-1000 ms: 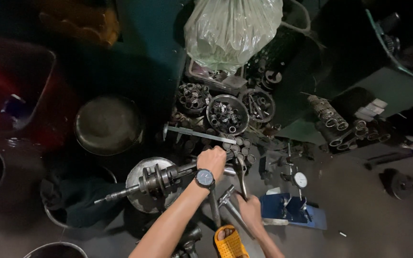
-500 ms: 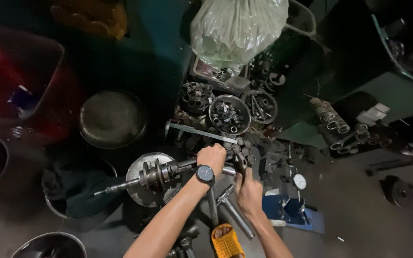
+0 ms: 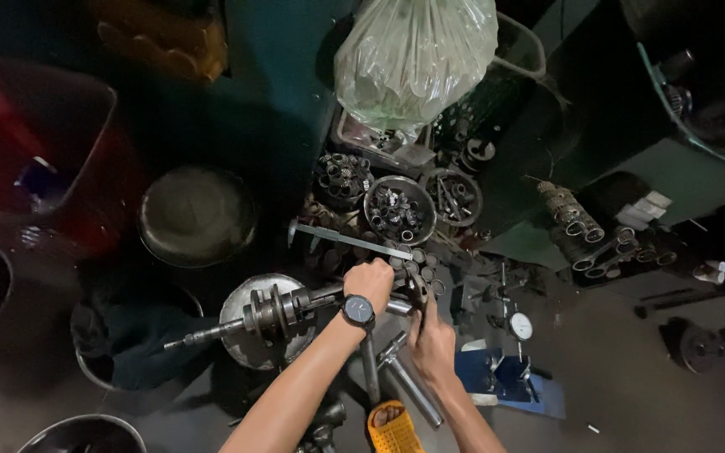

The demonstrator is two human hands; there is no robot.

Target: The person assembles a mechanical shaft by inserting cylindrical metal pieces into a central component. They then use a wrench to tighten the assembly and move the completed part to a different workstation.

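L hand (image 3: 371, 281) clamped on crankshaft (image 3: 274, 312) end over round pan (image 3: 245, 335); R hand (image 3: 431, 340) fingers closed on small metal part (image 3: 417, 285), beside caliper (image 3: 350, 241).

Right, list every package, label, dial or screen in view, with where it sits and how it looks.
Plastic bag: top centre, translucent greenish, bulging.
Dial gauge: right of the right hand, round, white face.
Wristwatch: on the left hand's wrist, round, dark.
White labels: right, small, rectangular.

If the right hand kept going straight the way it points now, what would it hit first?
The right hand points up-frame; its fingers already reach the shaft end beside the left hand. Beyond that, probably the metal ruler, though depth is unclear.
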